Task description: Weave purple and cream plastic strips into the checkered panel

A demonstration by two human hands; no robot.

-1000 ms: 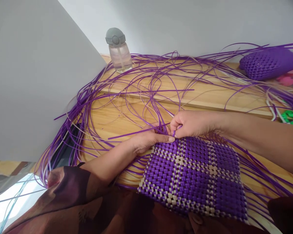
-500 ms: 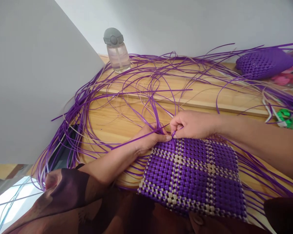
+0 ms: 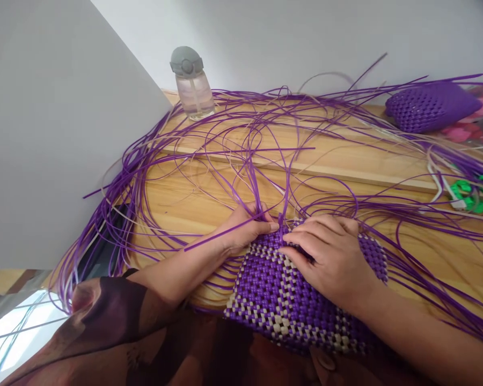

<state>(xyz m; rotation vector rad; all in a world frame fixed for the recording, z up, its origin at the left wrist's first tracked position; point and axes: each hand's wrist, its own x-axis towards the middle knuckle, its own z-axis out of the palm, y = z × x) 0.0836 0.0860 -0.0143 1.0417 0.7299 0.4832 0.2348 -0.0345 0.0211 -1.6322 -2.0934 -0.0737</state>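
Note:
A woven panel of purple and cream plastic strips [image 3: 261, 289] lies in front of me, with loose strip ends fanning out from its sides. My left hand [image 3: 247, 228] pinches purple strips at the panel's far edge, its thumb pointing right; a long strip crosses over the wrist. My right hand [image 3: 330, 252] lies over the weave, fingers curled, with thumb and index fingertips closed about a short purple strip [image 3: 280, 228] that stands at that edge. The hand and forearm cover the panel's right part.
Long purple and cream strips [image 3: 145, 155] spread in loops over the wooden table [image 3: 177, 198]. A water bottle with a grey-green lid [image 3: 193, 83] stands at the back by the wall. Far right are a purple woven piece [image 3: 430, 107], pink items in plastic [image 3: 462, 128] and something green [image 3: 470, 195].
My right hand has come down from beyond the far edge onto the panel, nearer to me, and its fingers have turned to the short strip. The left hand stays put. Strips at right have shifted.

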